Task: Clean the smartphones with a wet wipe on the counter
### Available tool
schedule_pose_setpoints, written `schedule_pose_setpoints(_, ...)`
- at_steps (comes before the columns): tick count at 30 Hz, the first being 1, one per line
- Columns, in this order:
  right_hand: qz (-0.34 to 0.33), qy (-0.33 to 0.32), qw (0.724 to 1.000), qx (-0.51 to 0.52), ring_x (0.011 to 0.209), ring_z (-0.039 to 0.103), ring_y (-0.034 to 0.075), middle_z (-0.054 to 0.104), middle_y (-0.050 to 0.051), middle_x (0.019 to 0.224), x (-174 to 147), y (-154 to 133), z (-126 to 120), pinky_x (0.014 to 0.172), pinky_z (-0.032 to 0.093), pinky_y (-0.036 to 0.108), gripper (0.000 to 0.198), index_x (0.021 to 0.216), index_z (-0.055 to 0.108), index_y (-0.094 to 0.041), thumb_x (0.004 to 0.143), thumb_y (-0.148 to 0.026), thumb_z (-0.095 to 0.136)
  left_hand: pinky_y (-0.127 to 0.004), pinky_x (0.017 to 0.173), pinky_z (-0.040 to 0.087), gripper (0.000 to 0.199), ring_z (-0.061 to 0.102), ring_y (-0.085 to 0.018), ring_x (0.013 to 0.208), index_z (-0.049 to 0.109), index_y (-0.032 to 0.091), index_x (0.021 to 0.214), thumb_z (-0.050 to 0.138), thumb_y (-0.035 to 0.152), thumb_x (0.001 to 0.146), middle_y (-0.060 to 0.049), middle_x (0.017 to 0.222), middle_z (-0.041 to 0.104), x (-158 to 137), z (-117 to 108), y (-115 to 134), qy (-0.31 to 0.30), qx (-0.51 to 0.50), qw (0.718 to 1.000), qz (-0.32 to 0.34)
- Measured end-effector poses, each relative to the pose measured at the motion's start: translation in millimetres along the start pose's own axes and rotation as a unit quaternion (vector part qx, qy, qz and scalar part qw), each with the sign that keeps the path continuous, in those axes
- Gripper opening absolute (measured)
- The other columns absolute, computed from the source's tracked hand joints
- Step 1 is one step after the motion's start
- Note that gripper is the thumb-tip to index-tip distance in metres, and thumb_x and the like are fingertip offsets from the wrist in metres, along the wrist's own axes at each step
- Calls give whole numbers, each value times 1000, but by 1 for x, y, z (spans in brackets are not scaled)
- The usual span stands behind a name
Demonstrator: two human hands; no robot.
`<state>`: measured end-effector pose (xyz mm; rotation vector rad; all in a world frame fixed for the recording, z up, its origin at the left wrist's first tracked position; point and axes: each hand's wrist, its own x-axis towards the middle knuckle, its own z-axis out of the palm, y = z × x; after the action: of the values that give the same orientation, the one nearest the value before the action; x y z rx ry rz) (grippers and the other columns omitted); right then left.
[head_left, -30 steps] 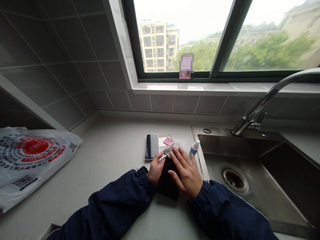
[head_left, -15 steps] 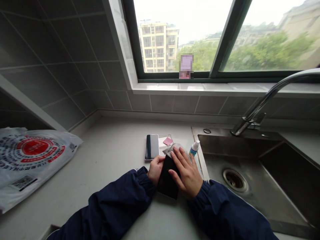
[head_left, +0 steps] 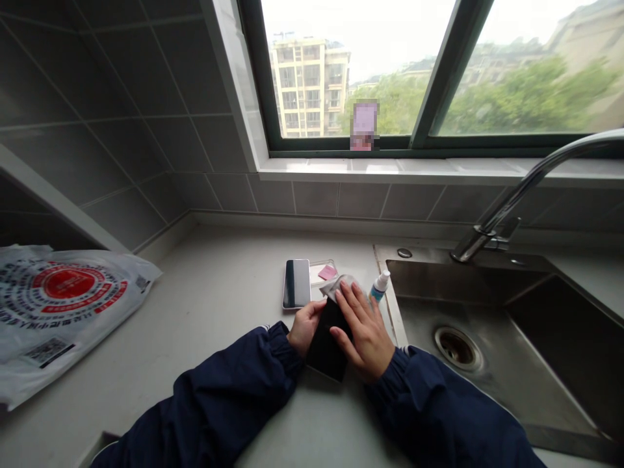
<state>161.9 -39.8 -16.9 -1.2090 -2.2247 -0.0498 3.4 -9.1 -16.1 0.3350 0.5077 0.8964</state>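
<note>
My left hand [head_left: 304, 328] is closed on the left edge of a flat black phone-like device [head_left: 325, 351], tilted above the counter. Across the device's upper end, my right hand [head_left: 365, 331] presses a thin grey cloth [head_left: 336, 285] with its fingers stretched over it and the thumb apart on the dark surface. Part of the cloth is hidden under the fingers. Just beyond the right fingertips stands a small white-capped spray bottle [head_left: 379, 286] with a blue label. A phone [head_left: 296, 285] lies on the counter past my left hand. Beside it is a clear case [head_left: 316, 266] with a pink square [head_left: 327, 272].
To the right is a steel sink [head_left: 511, 364] with a drain [head_left: 457, 348] and a curved tap [head_left: 536, 179]. A white plastic bag [head_left: 68, 305] with red print rests on the left of the pale counter [head_left: 219, 286]. A window [head_left: 351, 78] is ahead.
My right hand and the cloth have shifted very slightly over the black device. My left hand keeps its grip, and the things on the counter stay put.
</note>
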Motion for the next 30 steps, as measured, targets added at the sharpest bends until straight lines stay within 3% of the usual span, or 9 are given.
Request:
schedule_pose_setpoints(9, -7, -23, 1000, 4, 149, 17, 36, 22, 14, 161, 0, -1, 0, 111, 25, 67, 69, 158, 8, -18, 101, -43, 37, -40, 118, 29, 43, 52, -26, 132, 64, 12, 126, 41, 34, 97, -9, 118, 71, -5, 12, -2, -47, -2, 999, -18)
schedule_pose_setpoints(14, -37, -51, 998, 17, 149, 19, 34, 26, 13, 160, -1, -5, -4, 114, 21, 66, 68, 157, 16, -18, 99, -43, 41, -38, 119, 25, 70, 43, -28, 138, 57, 9, 134, 30, 61, 96, -14, 128, 65, -5, 15, 2, -96, -39, 995, -10)
schedule_pose_setpoints(18, -64, -61, 996, 18, 149, 22, 32, 30, 11, 159, -1, -6, -7, 117, 12, 64, 64, 155, 25, -18, 98, -44, 44, -41, 120, 22, 82, 45, -31, 137, 47, 6, 141, 31, 69, 92, -18, 131, 62, -4, 14, 1, -109, -55, 992, -9)
schedule_pose_setpoints(22, -54, -41, 998, 0, 148, 23, 31, 30, 10, 159, 0, -4, -5, 118, 9, 62, 62, 155, 23, -18, 100, -40, 41, -40, 120, 20, 81, 43, -29, 138, 43, 8, 145, 27, 68, 93, -17, 132, 61, -4, 12, 0, -130, -29, 991, -9)
schedule_pose_setpoints(27, -8, 7, 1000, -26, 148, 23, 33, 28, 12, 159, 2, -3, -5, 116, 16, 62, 63, 157, 17, -18, 101, -40, 38, -40, 119, 19, 76, 39, -30, 140, 45, 11, 144, 33, 66, 93, -15, 139, 56, -8, 18, 0, -182, 35, 983, -7)
schedule_pose_setpoints(30, 7, 25, 999, -34, 148, 23, 34, 28, 13, 159, 3, -2, -5, 116, 17, 63, 65, 157, 13, -18, 101, -41, 37, -39, 119, 20, 71, 39, -30, 140, 48, 11, 142, 37, 62, 94, -15, 140, 56, -10, 22, 0, -184, 57, 981, 13)
